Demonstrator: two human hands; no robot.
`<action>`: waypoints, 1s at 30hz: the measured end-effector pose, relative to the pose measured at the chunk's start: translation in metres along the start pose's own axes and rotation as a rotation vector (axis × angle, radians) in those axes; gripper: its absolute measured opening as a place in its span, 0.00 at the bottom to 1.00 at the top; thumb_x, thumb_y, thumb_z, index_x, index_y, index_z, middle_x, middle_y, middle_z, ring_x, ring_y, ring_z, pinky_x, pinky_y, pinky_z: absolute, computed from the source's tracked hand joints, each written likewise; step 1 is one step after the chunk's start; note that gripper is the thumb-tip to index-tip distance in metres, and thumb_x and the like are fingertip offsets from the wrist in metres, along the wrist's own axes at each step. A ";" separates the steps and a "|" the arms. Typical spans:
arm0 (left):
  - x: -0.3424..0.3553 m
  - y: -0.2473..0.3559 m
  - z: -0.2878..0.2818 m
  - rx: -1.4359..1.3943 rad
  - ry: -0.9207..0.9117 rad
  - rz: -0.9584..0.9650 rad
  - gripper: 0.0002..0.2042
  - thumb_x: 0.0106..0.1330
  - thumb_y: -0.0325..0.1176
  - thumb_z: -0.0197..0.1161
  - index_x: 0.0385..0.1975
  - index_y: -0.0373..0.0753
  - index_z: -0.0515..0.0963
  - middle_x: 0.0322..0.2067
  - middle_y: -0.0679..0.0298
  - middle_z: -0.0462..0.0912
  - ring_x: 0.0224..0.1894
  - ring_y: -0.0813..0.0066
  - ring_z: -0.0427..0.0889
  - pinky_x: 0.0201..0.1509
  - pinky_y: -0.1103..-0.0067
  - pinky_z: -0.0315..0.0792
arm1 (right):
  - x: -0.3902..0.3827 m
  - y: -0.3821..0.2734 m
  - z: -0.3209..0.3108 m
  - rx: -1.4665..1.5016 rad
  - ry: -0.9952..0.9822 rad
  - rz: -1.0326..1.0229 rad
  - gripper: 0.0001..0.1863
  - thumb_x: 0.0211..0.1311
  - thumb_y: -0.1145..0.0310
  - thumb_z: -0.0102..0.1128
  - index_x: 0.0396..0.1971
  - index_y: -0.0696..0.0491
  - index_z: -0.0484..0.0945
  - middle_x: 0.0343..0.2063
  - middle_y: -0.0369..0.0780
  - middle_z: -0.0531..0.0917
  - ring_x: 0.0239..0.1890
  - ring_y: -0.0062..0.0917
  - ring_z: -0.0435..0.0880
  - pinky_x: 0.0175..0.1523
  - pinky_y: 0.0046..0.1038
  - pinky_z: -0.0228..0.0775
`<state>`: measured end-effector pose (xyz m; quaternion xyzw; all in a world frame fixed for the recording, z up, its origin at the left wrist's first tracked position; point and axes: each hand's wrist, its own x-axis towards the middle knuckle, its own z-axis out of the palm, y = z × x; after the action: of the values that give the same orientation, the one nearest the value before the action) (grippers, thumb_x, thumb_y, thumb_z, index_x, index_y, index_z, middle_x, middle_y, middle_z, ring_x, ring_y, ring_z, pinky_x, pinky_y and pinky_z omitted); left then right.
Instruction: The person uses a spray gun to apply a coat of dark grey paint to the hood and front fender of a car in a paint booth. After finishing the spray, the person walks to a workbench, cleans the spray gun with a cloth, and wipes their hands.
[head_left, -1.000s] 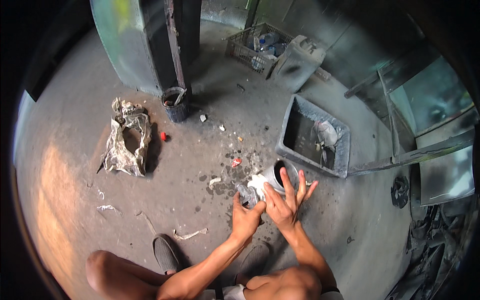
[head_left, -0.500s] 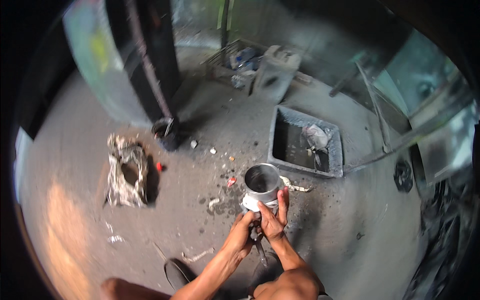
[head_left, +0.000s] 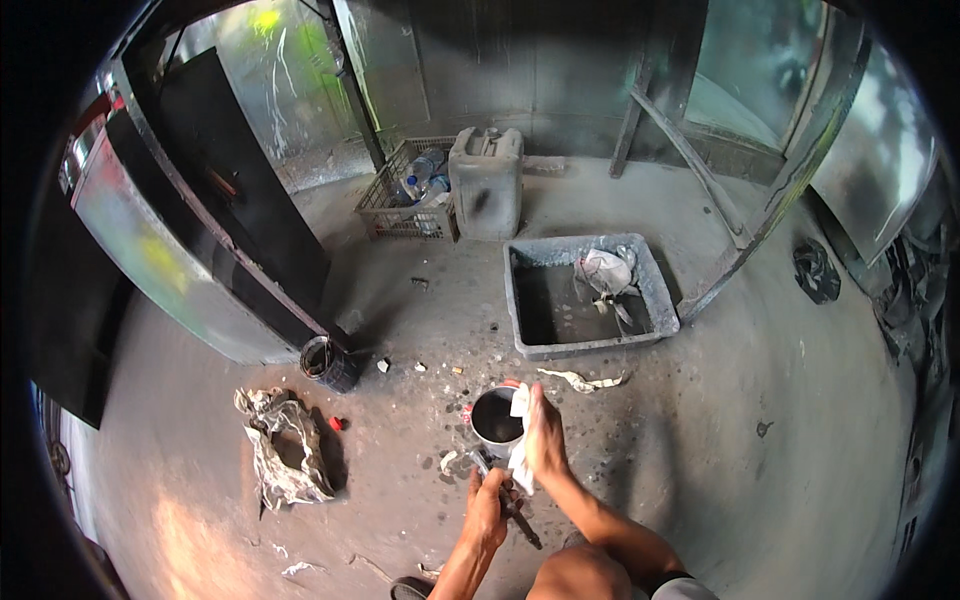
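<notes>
In front of me, my left hand (head_left: pixel 488 508) is closed round the body of a spray gun (head_left: pixel 522 528), whose lower end sticks out below my fingers. Its round metal cup (head_left: pixel 482 425) sits above that hand, open at the top and dark inside. Against the cup's right side, my right hand (head_left: pixel 544 440) presses a white rag (head_left: pixel 519 462), fingers together and pointing away from me. Part of the rag hangs down between my hands. Fingers and rag hide some of the gun.
A grey tub (head_left: pixel 590 352) with a crumpled bag lies ahead right. Beyond stand a jerrycan (head_left: pixel 488 185) and a crate (head_left: pixel 400 222) of bottles. A dark can (head_left: pixel 330 365), crumpled foil-like wrapping (head_left: pixel 285 460) and red cap (head_left: pixel 336 424) are left; a wooden post (head_left: pixel 735 265) leans right.
My right hand has shifted from under the cup to its right side, with the rag now up along it. My left hand is lower, and the view has tilted up.
</notes>
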<state>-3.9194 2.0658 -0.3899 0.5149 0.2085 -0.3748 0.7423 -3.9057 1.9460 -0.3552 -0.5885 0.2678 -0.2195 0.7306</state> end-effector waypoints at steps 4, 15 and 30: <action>0.003 0.001 -0.017 0.029 -0.173 -0.232 0.07 0.57 0.34 0.57 0.30 0.43 0.67 0.23 0.67 0.70 0.23 0.76 0.71 0.39 0.65 0.72 | 0.046 0.009 -0.023 0.149 -0.202 0.189 0.29 0.70 0.49 0.42 0.50 0.62 0.75 0.44 0.44 0.81 0.49 0.27 0.78 0.58 0.28 0.66; 0.028 0.018 -0.040 -0.270 -0.458 -0.466 0.07 0.56 0.38 0.58 0.27 0.44 0.70 0.19 0.71 0.68 0.20 0.79 0.70 0.44 0.58 0.71 | 0.046 0.056 -0.020 0.165 -0.356 0.147 0.25 0.70 0.53 0.45 0.44 0.62 0.78 0.37 0.40 0.83 0.41 0.20 0.75 0.49 0.23 0.67; 0.021 0.002 -0.032 -0.229 -0.368 -0.448 0.08 0.56 0.36 0.58 0.28 0.41 0.70 0.22 0.68 0.70 0.22 0.77 0.71 0.49 0.58 0.69 | 0.029 0.031 -0.033 -0.143 -0.353 0.087 0.34 0.71 0.44 0.28 0.61 0.58 0.63 0.61 0.52 0.65 0.60 0.32 0.69 0.61 0.35 0.60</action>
<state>-3.9020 2.0888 -0.4158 0.2925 0.2200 -0.5900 0.7197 -3.9048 1.9097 -0.3946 -0.6561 0.1758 -0.0616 0.7313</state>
